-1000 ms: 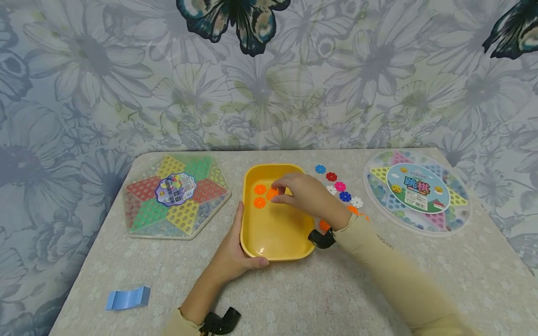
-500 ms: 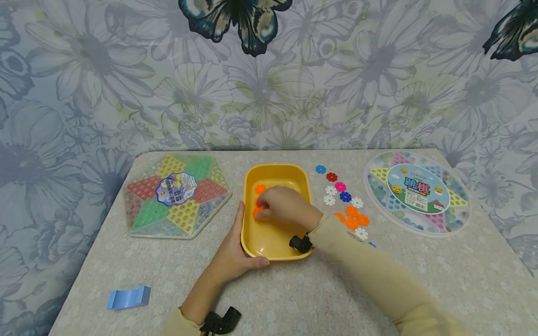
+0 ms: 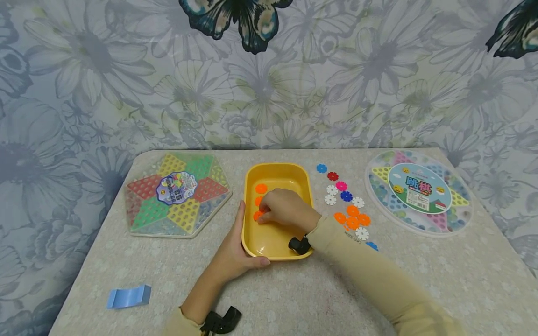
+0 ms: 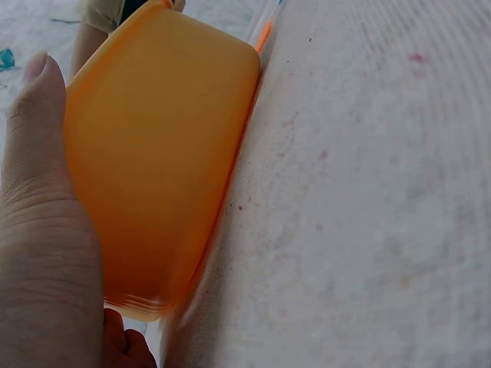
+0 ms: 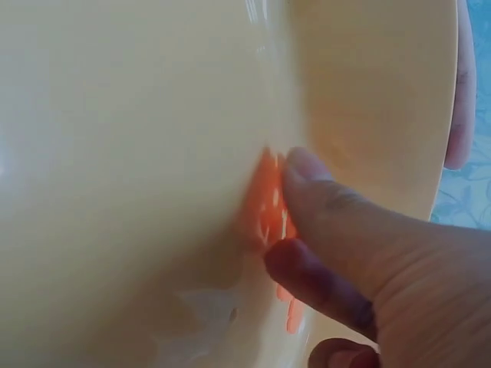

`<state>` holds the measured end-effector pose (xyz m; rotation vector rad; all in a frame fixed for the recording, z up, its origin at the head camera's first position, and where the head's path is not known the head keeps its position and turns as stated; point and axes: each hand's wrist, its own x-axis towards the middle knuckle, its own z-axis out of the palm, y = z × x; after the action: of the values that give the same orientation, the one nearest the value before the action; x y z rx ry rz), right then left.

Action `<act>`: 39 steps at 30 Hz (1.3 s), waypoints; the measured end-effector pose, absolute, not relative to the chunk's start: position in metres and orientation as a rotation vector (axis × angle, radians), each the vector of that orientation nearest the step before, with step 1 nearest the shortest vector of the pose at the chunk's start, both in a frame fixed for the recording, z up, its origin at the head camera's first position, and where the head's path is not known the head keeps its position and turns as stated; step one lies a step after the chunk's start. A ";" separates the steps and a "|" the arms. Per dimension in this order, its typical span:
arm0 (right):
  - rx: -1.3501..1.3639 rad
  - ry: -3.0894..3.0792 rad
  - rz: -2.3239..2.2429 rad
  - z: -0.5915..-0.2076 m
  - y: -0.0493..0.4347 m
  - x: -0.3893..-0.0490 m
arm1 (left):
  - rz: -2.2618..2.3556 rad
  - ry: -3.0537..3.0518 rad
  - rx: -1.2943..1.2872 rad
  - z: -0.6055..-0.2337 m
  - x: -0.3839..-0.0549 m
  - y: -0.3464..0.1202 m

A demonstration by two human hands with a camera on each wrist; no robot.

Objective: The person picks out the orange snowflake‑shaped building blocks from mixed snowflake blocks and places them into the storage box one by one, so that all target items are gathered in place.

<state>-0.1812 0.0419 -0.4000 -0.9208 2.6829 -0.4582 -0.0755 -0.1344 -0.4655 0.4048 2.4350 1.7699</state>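
A yellow tray (image 3: 269,242) stands in the middle of the table. My left hand (image 3: 236,255) grips its near left corner, with the thumb along the front rim and the fingers against the left side. Over the tray, my right hand (image 3: 287,208) pinches an orange flower-shaped disc (image 5: 265,203) between thumb and finger, low against the inside. Another orange disc (image 3: 261,188) lies in the tray's far left part, with one more partly covered by the right hand below it. The right wrist view shows orange pieces close together behind the fingers.
Several flower-shaped discs lie right of the tray, including a dark blue disc (image 3: 346,196) and an orange disc (image 3: 364,220). A hexagonal game box (image 3: 185,214) is at left, a round game box (image 3: 418,186) at right. A light blue plastic piece (image 3: 128,297) lies front left.
My right hand has moved left and toward me inside the tray, then nearly stopped. The arm has uncovered several loose discs on the right. My left hand has stayed on the tray.
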 end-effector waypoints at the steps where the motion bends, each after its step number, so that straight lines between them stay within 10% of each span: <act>1: -0.915 2.682 -0.451 -0.400 0.042 -0.181 | 1.767 2.436 0.401 -0.465 -0.075 -0.134; 39: -0.747 2.911 -0.710 -0.334 0.157 -0.163 | 1.781 2.463 0.467 -0.466 -0.075 -0.133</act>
<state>-0.1628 0.1575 -0.3343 -0.7474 2.9115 -0.7103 -0.0755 -0.1332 -0.4656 0.4674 2.4625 1.7809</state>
